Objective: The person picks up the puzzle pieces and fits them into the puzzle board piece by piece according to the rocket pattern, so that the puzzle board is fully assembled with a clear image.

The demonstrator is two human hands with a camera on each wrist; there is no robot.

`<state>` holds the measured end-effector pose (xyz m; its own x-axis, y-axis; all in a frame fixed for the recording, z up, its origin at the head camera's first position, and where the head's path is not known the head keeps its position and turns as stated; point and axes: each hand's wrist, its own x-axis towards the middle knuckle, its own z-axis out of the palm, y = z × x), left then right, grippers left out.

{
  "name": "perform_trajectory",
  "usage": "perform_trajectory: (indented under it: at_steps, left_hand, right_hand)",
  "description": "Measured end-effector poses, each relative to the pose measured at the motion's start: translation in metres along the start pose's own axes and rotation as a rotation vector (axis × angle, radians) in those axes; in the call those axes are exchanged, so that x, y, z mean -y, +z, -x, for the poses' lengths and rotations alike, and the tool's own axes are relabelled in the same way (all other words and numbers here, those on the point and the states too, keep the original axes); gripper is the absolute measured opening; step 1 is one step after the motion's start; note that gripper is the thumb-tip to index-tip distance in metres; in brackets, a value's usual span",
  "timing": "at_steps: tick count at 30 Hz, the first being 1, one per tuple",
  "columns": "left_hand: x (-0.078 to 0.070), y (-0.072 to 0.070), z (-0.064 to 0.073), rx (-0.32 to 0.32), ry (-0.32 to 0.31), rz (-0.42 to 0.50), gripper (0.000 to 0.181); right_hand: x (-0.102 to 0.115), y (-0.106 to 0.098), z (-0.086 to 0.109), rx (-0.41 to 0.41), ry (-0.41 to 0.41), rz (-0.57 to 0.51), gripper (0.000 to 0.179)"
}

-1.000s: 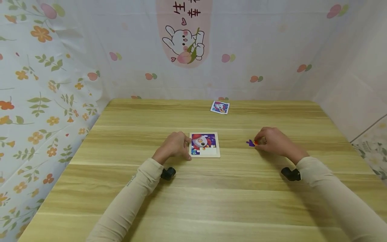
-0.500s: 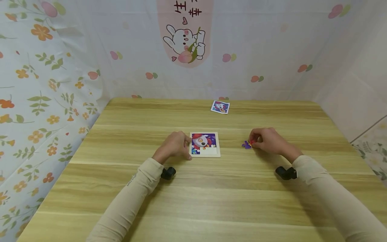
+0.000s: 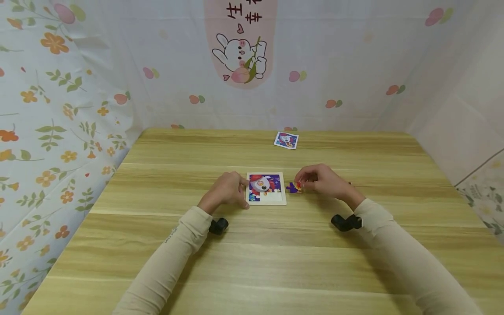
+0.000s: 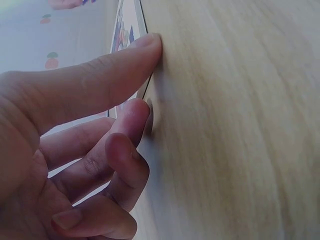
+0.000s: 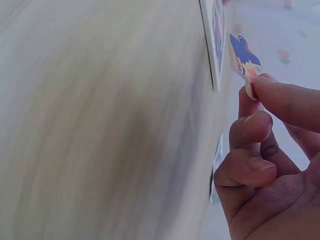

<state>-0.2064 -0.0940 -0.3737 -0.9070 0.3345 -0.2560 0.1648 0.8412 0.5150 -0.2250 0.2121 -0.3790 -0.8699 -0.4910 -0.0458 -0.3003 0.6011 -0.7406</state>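
Observation:
A square jigsaw puzzle board (image 3: 278, 201) lies on the table, its picture partly filled and a bare pale area at its lower right. My left hand (image 3: 227, 190) holds the board's left side, thumb near the lower corner and a fingertip higher up the edge; in the left wrist view the other fingers are curled. My right hand (image 3: 324, 181) pinches a purple, red and yellow puzzle piece (image 3: 294, 187) between thumb and forefinger, just right of the board. In the right wrist view the puzzle piece (image 5: 245, 56) is raised off the table.
A small picture card (image 3: 286, 140) lies toward the back of the wooden table (image 3: 252, 262). Something small and dark (image 3: 349, 183) shows behind the right wrist, mostly hidden. Printed cloth (image 3: 169, 52) hangs behind the table and on its left.
My right hand has lifted the puzzle piece and carried it left, close to the board's right edge. The left hand and the board have stayed put.

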Motion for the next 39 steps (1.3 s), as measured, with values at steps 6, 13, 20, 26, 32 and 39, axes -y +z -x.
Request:
perform_trajectory:
  at_steps: [6, 13, 20, 26, 32, 39]
  left_hand:
    - [0.001, 0.001, 0.000, 0.003, -0.001, 0.013, 0.071]
    - [0.000, 0.002, 0.000, 0.002, 0.018, 0.031, 0.073]
    - [0.000, 0.001, 0.000, 0.007, 0.007, 0.020, 0.072]
    - [0.001, 0.001, 0.000, 0.015, 0.003, 0.025, 0.072]
    - [0.001, 0.001, -0.001, 0.011, 0.012, 0.033, 0.070]
    - [0.001, 0.000, -0.001, 0.013, 0.014, 0.035, 0.069]
  right_hand:
    - [0.009, 0.022, -0.016, 0.048, -0.016, -0.043, 0.015]
    - [0.023, 0.039, -0.030, 0.096, -0.062, -0.040, 0.013]
    - [0.033, 0.050, -0.037, 0.120, -0.054, -0.006, 0.012]
    - [0.042, 0.058, -0.041, 0.105, -0.037, 0.096, 0.009]
    - [0.052, 0.063, -0.042, 0.071, -0.070, 0.234, 0.006]
    - [0.060, 0.067, -0.043, 0.029, -0.090, 0.379, 0.005]
